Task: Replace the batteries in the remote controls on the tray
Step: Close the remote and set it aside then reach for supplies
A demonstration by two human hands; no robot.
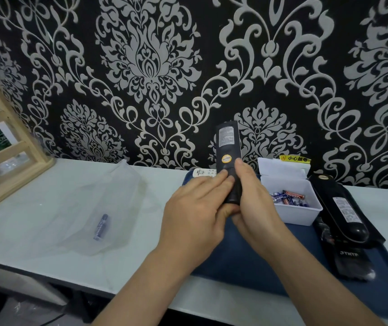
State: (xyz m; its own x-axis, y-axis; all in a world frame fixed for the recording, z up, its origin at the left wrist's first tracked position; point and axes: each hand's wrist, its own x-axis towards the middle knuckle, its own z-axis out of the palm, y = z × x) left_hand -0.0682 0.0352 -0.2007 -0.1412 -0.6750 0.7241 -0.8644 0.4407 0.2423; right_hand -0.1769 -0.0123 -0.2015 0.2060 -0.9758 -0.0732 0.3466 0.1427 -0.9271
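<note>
A black remote [228, 147] is held upright above the dark blue tray [247, 262], its back with a label and a round yellow sticker facing me. My left hand [197, 212] holds its lower part, fingers lying across the back. My right hand [256, 203] grips the lower right side, thumb on the back. A white box [291, 198] on the tray holds several batteries [288, 198]. Another black remote [343, 205] lies face down at the tray's right, and a third black one [350, 260] lies nearer me. A white remote [203, 172] peeks out behind my hands.
A clear plastic bag [94, 208] with one battery [101, 227] in it lies on the white table to the left. A wooden rack [7, 147] stands at the far left. A yellow warning label [295, 158] sits on the wall behind the box.
</note>
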